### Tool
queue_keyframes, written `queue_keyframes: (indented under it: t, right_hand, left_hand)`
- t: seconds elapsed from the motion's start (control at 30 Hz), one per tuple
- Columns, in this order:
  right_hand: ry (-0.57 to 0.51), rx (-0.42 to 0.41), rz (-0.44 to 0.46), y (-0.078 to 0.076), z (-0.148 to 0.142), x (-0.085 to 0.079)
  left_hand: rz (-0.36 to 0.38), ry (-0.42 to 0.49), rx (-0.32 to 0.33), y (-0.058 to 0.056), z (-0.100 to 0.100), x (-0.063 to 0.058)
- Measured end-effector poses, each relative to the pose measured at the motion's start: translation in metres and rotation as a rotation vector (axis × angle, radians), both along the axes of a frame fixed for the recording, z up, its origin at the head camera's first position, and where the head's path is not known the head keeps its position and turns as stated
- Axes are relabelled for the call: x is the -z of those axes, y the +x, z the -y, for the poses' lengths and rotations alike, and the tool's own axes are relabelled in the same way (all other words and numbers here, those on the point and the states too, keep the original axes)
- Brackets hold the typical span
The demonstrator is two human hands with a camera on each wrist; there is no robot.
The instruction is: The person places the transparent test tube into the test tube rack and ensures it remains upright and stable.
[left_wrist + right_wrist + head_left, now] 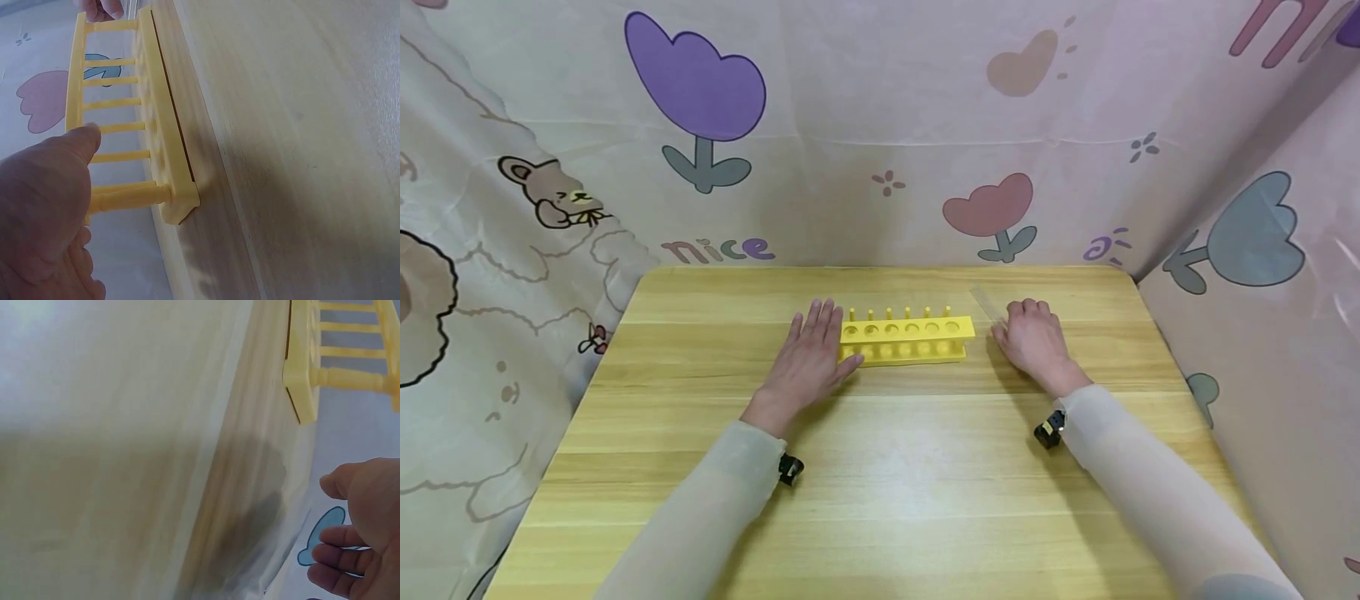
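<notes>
A yellow test tube rack (pixel 910 331), with a row of holes and a row of pegs behind it, stands upright toward the back of the table. My left hand (pixel 805 350) rests at its left end, fingers straight and thumb stretched along the front. In the left wrist view the thumb overlaps the upper shelf of the rack (pixel 150 112). To the right of the rack, my right hand (pixel 1036 340) is over the table, fingers loosely bent and thumb apart from them. A clear, thin, long thing (pixel 987 303) lies beside its fingertips, partly hidden by the hand.
The wooden table (pixel 910 483) ends at the back against a printed curtain (pixel 850 167). Curtains also hang along the left and right sides. Small black cameras (pixel 1049 429) sit at both wrists.
</notes>
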State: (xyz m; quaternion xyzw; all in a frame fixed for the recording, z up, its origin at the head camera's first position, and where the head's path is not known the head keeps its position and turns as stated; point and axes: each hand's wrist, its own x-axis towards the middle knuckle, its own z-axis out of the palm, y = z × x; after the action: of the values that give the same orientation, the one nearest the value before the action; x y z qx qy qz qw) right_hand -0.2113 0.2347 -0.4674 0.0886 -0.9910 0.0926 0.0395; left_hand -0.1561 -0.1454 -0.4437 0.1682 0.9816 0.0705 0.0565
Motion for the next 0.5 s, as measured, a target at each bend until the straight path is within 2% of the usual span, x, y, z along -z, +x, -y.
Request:
queue_keyframes:
  t: [0.33, 0.5]
  right_hand:
    - [0.085, 0.037, 0.078, -0.023, 0.001, 0.003]
    - [0.127, 0.042, 0.123, -0.029, 0.001, 0.003]
  left_hand:
    - [0.001, -0.008, 0.006, 0.000, 0.001, -0.001]
    - [0.006, 0.011, 0.006, 0.001, 0.001, 0.000]
